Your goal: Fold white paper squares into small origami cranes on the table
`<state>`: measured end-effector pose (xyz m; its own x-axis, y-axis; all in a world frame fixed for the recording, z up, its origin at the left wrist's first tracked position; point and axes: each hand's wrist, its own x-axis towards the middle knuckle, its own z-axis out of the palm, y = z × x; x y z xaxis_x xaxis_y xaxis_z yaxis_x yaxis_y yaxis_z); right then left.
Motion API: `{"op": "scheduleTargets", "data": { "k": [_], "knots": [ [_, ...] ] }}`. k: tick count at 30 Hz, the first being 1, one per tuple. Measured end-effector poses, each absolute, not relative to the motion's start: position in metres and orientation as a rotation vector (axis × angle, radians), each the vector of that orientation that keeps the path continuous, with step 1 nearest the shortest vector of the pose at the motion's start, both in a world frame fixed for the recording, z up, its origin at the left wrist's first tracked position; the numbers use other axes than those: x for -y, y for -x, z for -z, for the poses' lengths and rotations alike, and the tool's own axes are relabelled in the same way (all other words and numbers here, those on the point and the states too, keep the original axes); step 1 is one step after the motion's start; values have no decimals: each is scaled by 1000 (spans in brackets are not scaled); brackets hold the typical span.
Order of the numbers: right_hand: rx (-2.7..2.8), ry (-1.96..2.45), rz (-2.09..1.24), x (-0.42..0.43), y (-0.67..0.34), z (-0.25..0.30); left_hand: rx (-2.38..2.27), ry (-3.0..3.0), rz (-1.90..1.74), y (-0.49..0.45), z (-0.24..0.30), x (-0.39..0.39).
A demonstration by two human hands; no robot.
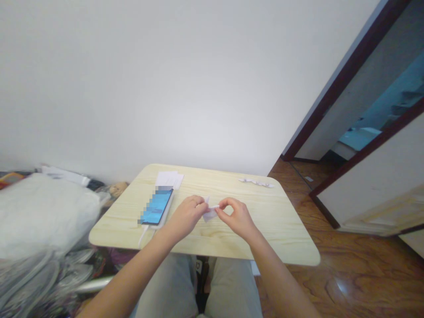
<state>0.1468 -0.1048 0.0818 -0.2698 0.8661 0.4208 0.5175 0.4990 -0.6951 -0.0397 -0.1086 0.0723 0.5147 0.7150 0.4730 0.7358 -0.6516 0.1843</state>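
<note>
Head view, looking forward and down: the person's left hand and right hand meet above the middle of a pale pine-grain table with rounded corners. Between them is a small folded piece of white paper, held close to both hands in a narrow pinch. The left fingers close on its left side, while the right thumb and fingertips grip its upper right edge. Whether its lower corner touches the tabletop cannot be told. Left of the hands lies a black smartphone with a bright blue screen, partly pixelated, on a flat white rectangular slab, and a thin white cable runs off the near table edge. Beyond them lie loose white paper sheets, and a row of small folded white paper pieces sits near the far right edge. Light grey trousers show below the table. A bulky white cloth bundle and glossy plastic wrapping are heaped at the left, against a plain white wall. At the right, a glossy reddish-brown wood floor runs to a white door with a dark red frame.
</note>
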Motion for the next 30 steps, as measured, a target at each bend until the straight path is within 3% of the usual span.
{"op": "scheduleTargets", "data": {
  "k": [5, 17, 26, 30],
  "knots": [
    [1939, 1096, -565, 105, -146, -83, 1271, 2682, 746, 40, -75, 110],
    [1946, 1068, -546, 109, -147, -90, 1360, 2748, 1036, 36, -80, 114],
    [1872, 1023, -627, 110, -148, -79, 1426, 2787, 1048, 37, -83, 117],
    [1955, 1010, -475, 110, -150, -85, 1391, 2759, 1039, 41, -78, 116]
  ]
}}
